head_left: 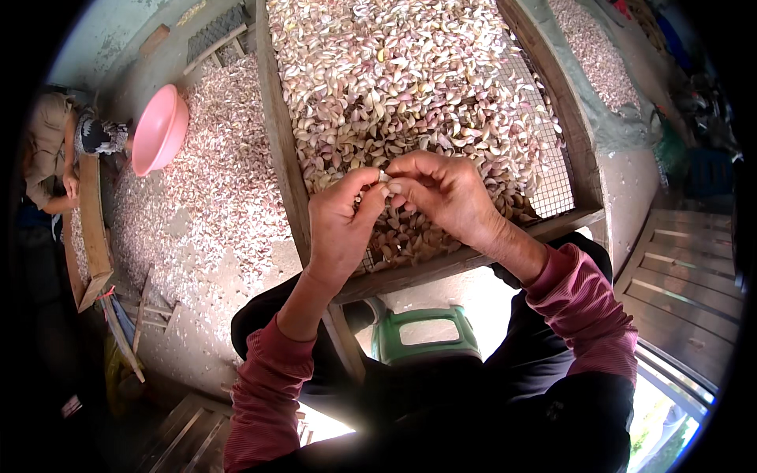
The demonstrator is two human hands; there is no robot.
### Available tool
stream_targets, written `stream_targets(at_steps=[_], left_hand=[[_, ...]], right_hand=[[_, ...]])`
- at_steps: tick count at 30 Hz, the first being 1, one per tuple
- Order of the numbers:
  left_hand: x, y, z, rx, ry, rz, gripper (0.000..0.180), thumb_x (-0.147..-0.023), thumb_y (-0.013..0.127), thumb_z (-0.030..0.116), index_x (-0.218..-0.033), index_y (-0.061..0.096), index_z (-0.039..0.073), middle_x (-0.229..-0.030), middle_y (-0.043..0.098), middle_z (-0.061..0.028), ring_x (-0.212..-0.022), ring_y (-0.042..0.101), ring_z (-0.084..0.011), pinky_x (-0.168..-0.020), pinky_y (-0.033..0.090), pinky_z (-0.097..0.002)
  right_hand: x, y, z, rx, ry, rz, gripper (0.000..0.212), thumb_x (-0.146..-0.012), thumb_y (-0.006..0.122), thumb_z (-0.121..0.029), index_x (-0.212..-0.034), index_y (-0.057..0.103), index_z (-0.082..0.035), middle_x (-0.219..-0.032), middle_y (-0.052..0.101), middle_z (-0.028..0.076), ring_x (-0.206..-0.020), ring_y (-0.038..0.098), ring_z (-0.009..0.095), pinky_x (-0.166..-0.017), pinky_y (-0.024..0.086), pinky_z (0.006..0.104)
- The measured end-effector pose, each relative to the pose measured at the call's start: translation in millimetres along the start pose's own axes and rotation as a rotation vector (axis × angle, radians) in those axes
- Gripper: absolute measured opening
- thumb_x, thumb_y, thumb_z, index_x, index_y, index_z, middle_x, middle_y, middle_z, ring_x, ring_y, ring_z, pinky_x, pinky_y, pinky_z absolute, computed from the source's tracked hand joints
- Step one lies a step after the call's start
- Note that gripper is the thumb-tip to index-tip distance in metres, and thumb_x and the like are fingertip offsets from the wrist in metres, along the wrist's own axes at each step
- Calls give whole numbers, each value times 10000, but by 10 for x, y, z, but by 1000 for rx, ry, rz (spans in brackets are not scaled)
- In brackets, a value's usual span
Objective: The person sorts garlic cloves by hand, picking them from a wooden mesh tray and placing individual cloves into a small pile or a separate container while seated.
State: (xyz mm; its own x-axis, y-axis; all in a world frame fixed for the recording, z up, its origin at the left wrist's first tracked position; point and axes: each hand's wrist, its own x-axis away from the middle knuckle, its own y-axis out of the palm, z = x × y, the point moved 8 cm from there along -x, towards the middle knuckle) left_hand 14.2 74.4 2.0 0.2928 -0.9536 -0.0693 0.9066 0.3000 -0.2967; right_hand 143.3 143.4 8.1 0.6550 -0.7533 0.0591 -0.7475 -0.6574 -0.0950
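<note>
My left hand [337, 225] and my right hand [456, 195] meet over the near end of a wood-framed mesh tray [569, 110]. Thumb and forefinger of each are pinched together on a small pale garlic clove [384, 176], mostly covered by the fingertips. Loose garlic cloves [394, 67], white to pinkish purple, lie thickly across the tray. Bare wire mesh shows along its right side. The tray's near wooden bar passes beneath my wrists.
Cloves [213, 173] cover the floor at left around a tilted pink basin [160, 130]. Another person [57, 154] works at a second wooden tray [96, 229]. A green plastic stool [426, 335] stands under my tray's near edge. Wooden slats [682, 276] are at right.
</note>
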Motion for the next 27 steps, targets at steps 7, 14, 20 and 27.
stream_targets(at_steps=[7,14,20,27], left_hand=[[21,67,301,-93,150,-74,111,-927,597,51,-1013,621,-15,-775,629,8,-677,518,-35,-604,439,-201],[64,63,268,150,21,-35,57,-922,609,39,-954,607,-9,-747,647,-47,-664,573,-68,-610,481,-239],[44,-14,81,176,-109,31,126,-906,638,34,-1025,643,-8,-777,648,-5,-678,544,-47,-629,472,-209],[40,-90,-79,333,-196,99,128,-918,639,40,-1036,670,-3,-770,595,27,-641,499,-24,-538,387,-185]], right_hand=[[-12,58,131,-266,127,-104,119,-967,607,-126,-943,628,-10,-800,662,18,-700,626,66,-660,543,222],[8,133,109,-251,106,-119,110,-1000,548,-125,-1010,581,-21,-849,658,37,-714,642,83,-655,542,221],[-59,86,96,-498,252,-74,156,-1002,526,-109,-1100,582,0,-884,653,61,-842,694,158,-717,604,285],[-8,159,137,-568,242,-38,189,-976,584,-113,-1113,625,11,-977,692,85,-844,688,140,-745,596,283]])
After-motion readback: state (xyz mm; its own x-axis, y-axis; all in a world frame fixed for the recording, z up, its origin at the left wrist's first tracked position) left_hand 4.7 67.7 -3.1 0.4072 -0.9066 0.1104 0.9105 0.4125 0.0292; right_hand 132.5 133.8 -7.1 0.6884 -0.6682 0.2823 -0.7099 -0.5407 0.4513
